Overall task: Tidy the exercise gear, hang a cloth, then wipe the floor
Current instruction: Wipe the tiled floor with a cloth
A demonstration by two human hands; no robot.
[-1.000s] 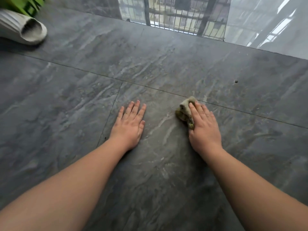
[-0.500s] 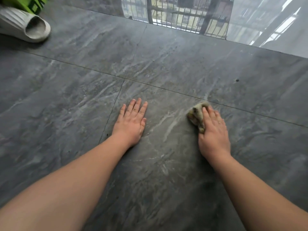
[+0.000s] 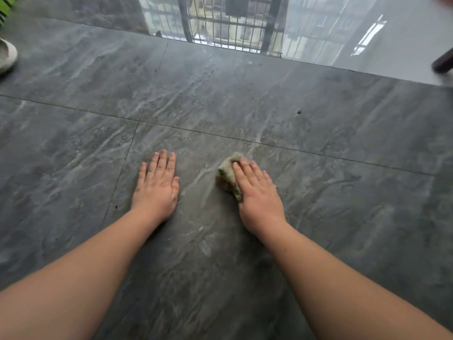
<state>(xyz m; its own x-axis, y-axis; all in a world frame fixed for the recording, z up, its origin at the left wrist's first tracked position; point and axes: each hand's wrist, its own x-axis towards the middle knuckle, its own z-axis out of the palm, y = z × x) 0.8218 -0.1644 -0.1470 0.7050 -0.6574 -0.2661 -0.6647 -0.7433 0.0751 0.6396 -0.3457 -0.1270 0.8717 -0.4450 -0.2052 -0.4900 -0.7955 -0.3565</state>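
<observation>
1. Our right hand [image 3: 259, 195] lies flat on a wadded, greenish-brown cloth [image 3: 226, 176], fingers straight and close together, pressing it to the floor [image 3: 318, 217]. A pressing palm, we judge, gives firmer contact than a pinch would.
2. The cloth sits bunched under the fingers and pokes out at their left side, just short of a grout line [image 3: 318, 153]. It looks balled up so that it fills the hand.
3. Our left hand [image 3: 157, 187] rests palm-down on the bare tile, fingers extended and holding nothing. It seems to serve as a prop for our weight while we lean forward.
4. Pale streaks cross the tile between the hands; we cannot tell whether they are wet marks or the stone's veining.
5. A pale slipper [image 3: 6, 56] sits at the far left, well apart from the wiping.
6. We judge this the wiping step, the last in the task.
</observation>
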